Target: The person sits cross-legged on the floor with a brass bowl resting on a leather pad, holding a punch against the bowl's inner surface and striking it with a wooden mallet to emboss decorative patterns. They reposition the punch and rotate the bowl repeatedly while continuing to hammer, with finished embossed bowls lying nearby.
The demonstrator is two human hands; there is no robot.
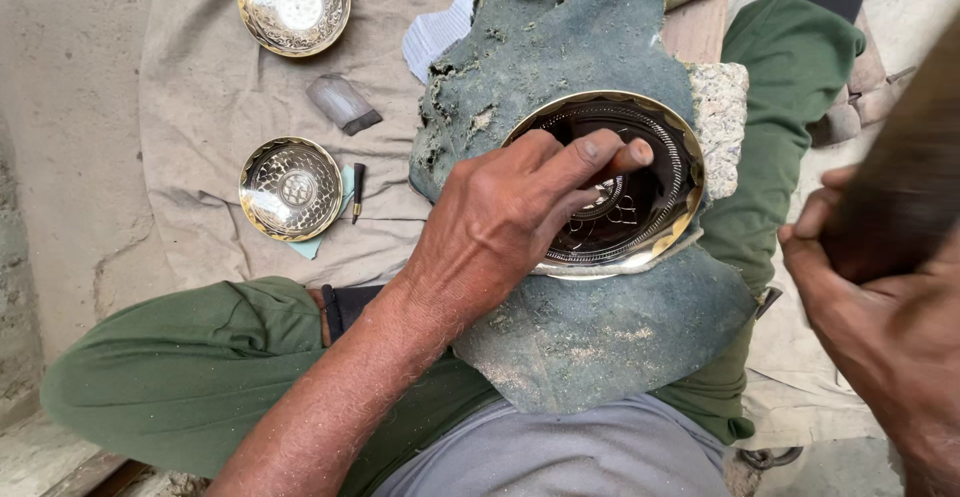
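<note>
Hands, two, bare. Left hand (520,212): fingers bunched narrow around a thin tool, its tip hidden under the fingertips, pressed into the well of the engraved brass plate (655,192). Right hand (880,307): closed round the dark wooden handle (905,177) of a striking tool, raised close to the lens and blurred; its head is out of frame.

Nearest the body: grey shirt hem, green trousers (190,367), knees spread to either side.

Plate: round, dished, gold rim, dark patterned interior with a central motif; holds nothing but the tool tip and fingertips. It lies on a torn blue-green felt pad (590,337) draped over the lap and a wooden block (690,27). The pad's ragged edge shows all round the plate. A pale foam piece (720,107) sits just beside the plate's right rim.

On the floor cloth (190,87), to the left, well apart from the plate: small brass bowl (290,188), patterned, empty, resting on a pale green scrap; short dark punch (357,191) just beside its right rim. Further off: small grey block (342,103); folded white cloth (437,32) touching the pad's upper edge. Farthest: second brass bowl (294,2), empty, at the top edge of the view.

Bare cloth lies between the two bowls and the pad.
</note>
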